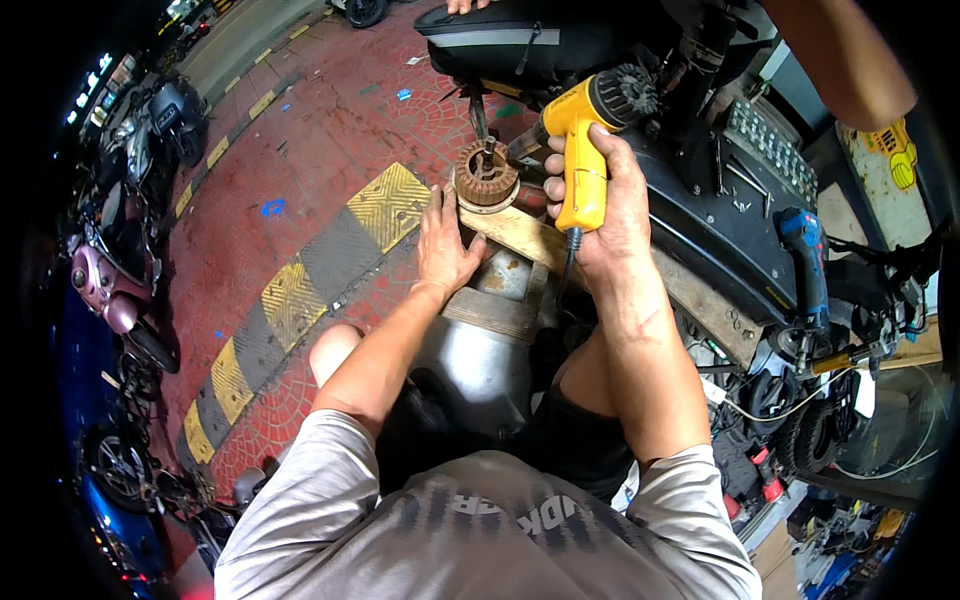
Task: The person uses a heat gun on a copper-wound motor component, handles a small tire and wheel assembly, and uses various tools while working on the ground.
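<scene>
One red floor (340, 150) spreads wide. One black bag (540, 50) is at the top. One big silver metal thing (475, 365) is between the person's two knees. One long wooden board (520, 237) is above it. One yellow heat gun (583, 160) is up over the board. The right hand (612, 205) is wrapped tight around its handle. The left hand (450, 245) is loosely open, with its fingers straight, next to the end of the board. One blue drill (803, 260) lies off to the right. One round brown ring (487, 175) sits on the far end of the board, just beside the heat gun's nose.

Someone else's one arm (850, 60) is cut off at the top right. The silver thing's bottom is too dark to see. I cannot tell if the left fingertips touch the ring.
</scene>
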`<action>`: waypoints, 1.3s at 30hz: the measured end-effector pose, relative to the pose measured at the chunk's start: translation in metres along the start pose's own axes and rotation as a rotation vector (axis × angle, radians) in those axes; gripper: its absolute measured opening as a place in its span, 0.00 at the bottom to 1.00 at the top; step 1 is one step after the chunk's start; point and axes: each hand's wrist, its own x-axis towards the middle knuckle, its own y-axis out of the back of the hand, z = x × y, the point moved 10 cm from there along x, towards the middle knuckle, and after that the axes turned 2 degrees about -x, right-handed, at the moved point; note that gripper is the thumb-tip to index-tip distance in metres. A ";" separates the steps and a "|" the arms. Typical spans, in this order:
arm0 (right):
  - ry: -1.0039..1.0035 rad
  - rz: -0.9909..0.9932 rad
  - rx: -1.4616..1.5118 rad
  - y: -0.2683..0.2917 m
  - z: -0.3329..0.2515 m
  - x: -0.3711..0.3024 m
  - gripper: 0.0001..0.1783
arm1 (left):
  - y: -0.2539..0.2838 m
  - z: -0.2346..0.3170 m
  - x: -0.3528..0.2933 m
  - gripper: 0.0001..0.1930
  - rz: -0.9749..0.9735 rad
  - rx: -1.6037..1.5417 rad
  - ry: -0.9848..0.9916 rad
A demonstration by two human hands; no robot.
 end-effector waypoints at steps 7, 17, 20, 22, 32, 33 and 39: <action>-0.020 -0.026 -0.032 0.004 -0.003 0.007 0.30 | 0.000 -0.004 0.000 0.51 0.024 -0.019 0.021; -0.024 -0.058 -0.050 -0.003 0.000 0.006 0.31 | 0.007 -0.007 0.000 0.50 0.049 -0.043 0.014; -0.024 -0.072 -0.058 -0.002 0.001 0.008 0.31 | 0.006 -0.010 0.002 0.49 0.066 -0.034 -0.005; -0.030 -0.078 -0.060 -0.002 0.005 0.009 0.31 | 0.005 -0.013 0.000 0.49 0.064 -0.037 0.000; -0.046 -0.099 -0.060 -0.005 0.007 0.009 0.31 | 0.005 -0.013 0.002 0.49 0.054 -0.056 0.030; -0.041 -0.098 -0.066 -0.005 0.007 0.009 0.31 | 0.005 -0.013 0.002 0.49 0.054 -0.057 0.031; -0.039 -0.093 -0.072 -0.005 0.007 0.008 0.31 | 0.005 -0.013 0.002 0.49 0.056 -0.067 0.027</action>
